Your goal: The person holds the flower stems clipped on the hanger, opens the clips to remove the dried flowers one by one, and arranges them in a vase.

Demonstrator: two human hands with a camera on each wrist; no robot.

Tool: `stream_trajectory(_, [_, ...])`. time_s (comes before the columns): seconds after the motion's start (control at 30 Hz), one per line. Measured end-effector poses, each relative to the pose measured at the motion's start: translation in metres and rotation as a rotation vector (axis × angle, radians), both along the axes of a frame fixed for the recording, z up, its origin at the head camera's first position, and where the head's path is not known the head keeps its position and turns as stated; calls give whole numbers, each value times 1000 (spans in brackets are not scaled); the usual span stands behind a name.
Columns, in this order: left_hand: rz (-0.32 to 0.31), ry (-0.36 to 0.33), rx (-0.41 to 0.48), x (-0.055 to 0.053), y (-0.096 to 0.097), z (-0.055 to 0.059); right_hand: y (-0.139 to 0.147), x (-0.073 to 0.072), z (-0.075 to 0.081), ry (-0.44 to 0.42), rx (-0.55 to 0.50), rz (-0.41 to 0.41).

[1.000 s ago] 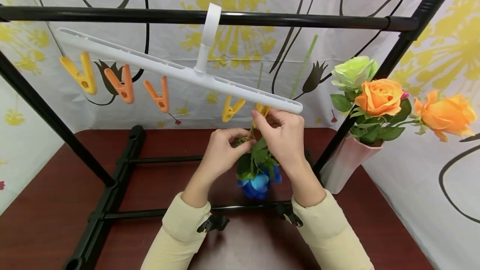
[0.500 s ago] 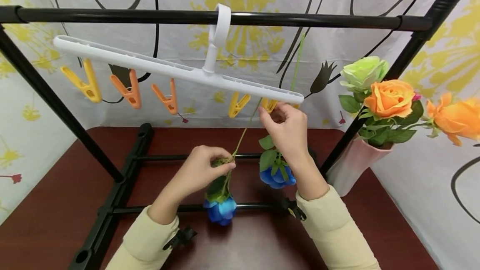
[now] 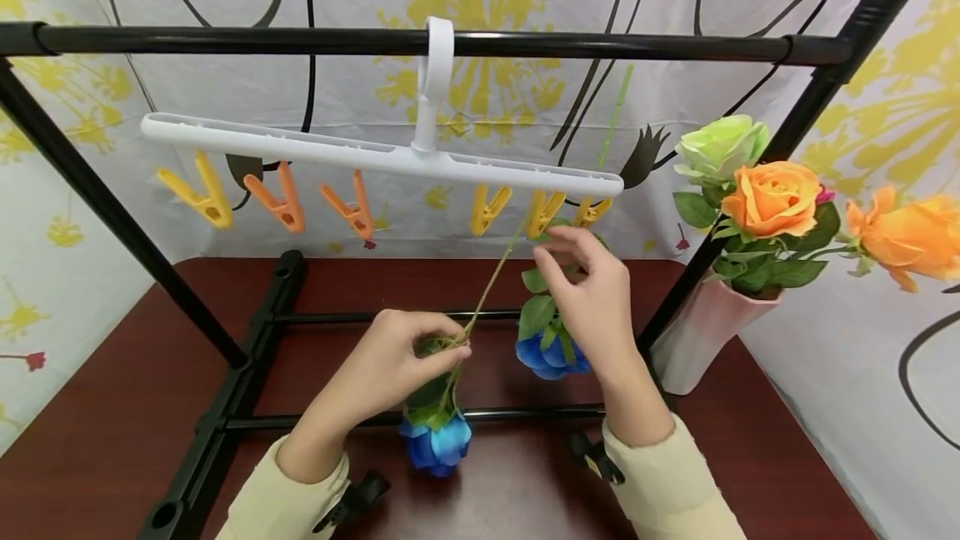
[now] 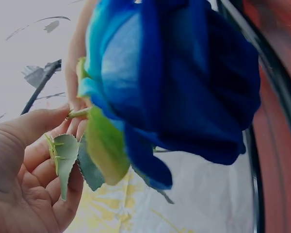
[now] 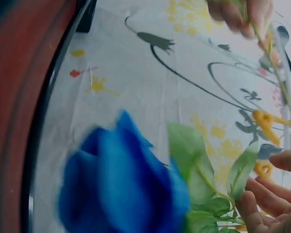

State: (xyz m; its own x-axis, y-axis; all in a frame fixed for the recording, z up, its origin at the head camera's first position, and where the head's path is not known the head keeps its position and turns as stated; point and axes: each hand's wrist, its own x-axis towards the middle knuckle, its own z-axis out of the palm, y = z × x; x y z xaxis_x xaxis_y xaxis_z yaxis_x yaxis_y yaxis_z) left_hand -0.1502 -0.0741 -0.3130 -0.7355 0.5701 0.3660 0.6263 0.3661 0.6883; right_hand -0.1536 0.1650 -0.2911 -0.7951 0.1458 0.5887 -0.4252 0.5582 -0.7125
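Head down, a blue rose (image 3: 437,444) hangs from my left hand (image 3: 386,369), whose thumb and fingers pinch its thin green stem (image 3: 491,282). The stem slants up toward the yellow clips (image 3: 543,213) of a white hanger (image 3: 360,148). A second blue rose (image 3: 551,357), also bloom down, hangs beneath the right-hand clips. My right hand (image 3: 596,307) is just below these clips, thumb and fingers apart, beside that rose's leaves (image 3: 536,315). The held bloom (image 4: 174,82) fills much of the left wrist view. In the right wrist view, my fingers (image 5: 266,204) are by green leaves (image 5: 189,155).
The hanger hooks over a black rail (image 3: 600,46) of a rack on a dark red table (image 3: 97,432). Orange clips (image 3: 281,200) hang on its left half. At right, a pink-white vase (image 3: 708,332) holds green and orange roses (image 3: 772,198).
My left hand has moved left and down with one rose, away from my right hand. My right hand has left the yellow clip and lowered slightly. The hanger has tilted closer to level.
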Motion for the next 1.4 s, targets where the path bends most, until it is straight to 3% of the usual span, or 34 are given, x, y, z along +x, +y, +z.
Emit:
stream_trajectory(0.1, [-49,-28,14,-1,4,4,0,19,-10,103,20,16])
stream_trajectory(0.2, [-100,-80,32,-4,6,6,-1,32,-14,301,138,52])
stream_trajectory(0.33, [-142,-133,55,-8,11,6,-2,39,-10,537,330,142])
stream_trajectory(0.43, [-181,-184,69,-10,15,7,-2,39,-8,604,428,199])
stream_trajectory(0.63, [-279,-268,114,-13,15,8,-2,37,-7,651,533,256])
stream_trajectory(0.93, [-415,-406,252,-16,15,8,-4,37,-9,588,536,386])
stream_trajectory(1.13, [-418,-411,238,-14,20,8,-3,35,-12,581,526,405])
stream_trajectory(1.4, [-391,-405,232,-14,24,7,2,29,-11,559,428,493])
